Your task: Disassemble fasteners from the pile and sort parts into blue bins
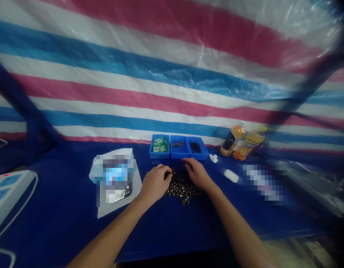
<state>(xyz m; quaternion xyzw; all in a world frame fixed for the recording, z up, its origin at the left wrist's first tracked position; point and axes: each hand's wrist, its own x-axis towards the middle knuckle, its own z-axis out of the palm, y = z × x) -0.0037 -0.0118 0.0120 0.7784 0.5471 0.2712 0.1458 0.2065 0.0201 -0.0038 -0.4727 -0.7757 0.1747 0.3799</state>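
A heap of small brass-coloured metal pieces [183, 190], too small to tell exactly but screw-like, lies on the blue tabletop between my hands. My left hand [156, 181] is at the heap's left edge, its fingers curled and the thumb and fingertips brought together; anything between them is hidden. Over the right side of the heap is my right hand [199, 174], with the index finger stretched toward the bins and apart from the thumb. Just beyond my hands stand a left blue bin [159, 155] with green packets, a middle blue bin [180, 153] with some metal pieces, and a right blue bin [201, 154] with dark small parts.
Papers and a plastic packet [127, 154] lie left, a white power strip [17, 190] farther left. To the right are crumpled tissue [213, 158], a white oval object [231, 176] and two drink bottles [232, 139]. Striped sheeting [160, 93] hangs behind the table.
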